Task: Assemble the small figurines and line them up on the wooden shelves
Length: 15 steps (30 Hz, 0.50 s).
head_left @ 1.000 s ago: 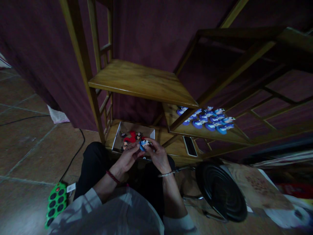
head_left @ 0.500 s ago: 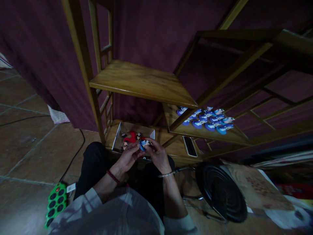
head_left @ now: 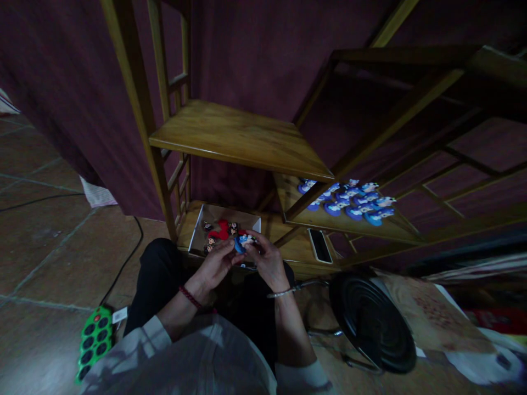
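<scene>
Between my two hands is a small blue-and-white figurine (head_left: pixel 244 241), held just over the near edge of an open box. My left hand (head_left: pixel 217 264) grips its blue base from the left, fingers closed. From the right, my right hand (head_left: pixel 268 264) pinches its white upper part. Inside the white-walled box (head_left: pixel 254 224) lie several red and black figurines (head_left: pixel 223 230), partly covered by my hands. More blue, purple and white figurines (head_left: pixel 354 203) stand in rows on the shelf to the right.
The wooden shelf unit (head_left: pixel 242 140) rises in front of me. A phone (head_left: pixel 319 246) lies on the low shelf. At my right stands a round black stool (head_left: pixel 373 323). On the floor at left is a green power strip (head_left: pixel 95 340) with a black cable (head_left: pixel 123 263).
The figurine has turned slightly in my fingers, so its blue base shows more. Both hands stay in nearly the same place.
</scene>
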Available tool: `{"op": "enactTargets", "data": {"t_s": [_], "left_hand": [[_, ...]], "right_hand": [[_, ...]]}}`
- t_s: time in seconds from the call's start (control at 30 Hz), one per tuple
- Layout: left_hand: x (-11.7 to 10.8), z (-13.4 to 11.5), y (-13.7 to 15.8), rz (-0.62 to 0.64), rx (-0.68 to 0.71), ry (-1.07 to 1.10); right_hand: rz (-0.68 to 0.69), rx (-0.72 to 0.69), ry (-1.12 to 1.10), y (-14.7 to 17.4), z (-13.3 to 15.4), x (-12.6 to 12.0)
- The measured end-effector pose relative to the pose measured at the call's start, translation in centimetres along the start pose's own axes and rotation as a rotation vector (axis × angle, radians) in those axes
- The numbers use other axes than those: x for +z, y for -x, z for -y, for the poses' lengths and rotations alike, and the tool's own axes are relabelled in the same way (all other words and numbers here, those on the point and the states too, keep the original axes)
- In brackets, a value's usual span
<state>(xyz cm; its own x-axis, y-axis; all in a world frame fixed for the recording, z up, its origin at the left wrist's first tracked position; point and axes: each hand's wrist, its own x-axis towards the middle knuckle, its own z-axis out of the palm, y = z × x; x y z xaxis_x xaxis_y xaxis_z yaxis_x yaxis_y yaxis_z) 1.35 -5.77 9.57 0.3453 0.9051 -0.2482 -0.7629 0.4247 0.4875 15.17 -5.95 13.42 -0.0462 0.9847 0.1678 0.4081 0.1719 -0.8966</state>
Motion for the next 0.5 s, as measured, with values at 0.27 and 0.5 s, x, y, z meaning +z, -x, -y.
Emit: {"op": "enactTargets", "data": {"t_s": [0.27,0.5], "left_hand": [[-0.04,0.09,0.1,0.019,0.002,0.015],[0.26,-0.09,0.33,0.033,0.01,0.01]], "right_hand": [[-0.019,0.023,-0.025,-0.03,-0.33,-0.02],[-0.013,0.043,-0.105,0.02,-0.17,-0.08]]}}
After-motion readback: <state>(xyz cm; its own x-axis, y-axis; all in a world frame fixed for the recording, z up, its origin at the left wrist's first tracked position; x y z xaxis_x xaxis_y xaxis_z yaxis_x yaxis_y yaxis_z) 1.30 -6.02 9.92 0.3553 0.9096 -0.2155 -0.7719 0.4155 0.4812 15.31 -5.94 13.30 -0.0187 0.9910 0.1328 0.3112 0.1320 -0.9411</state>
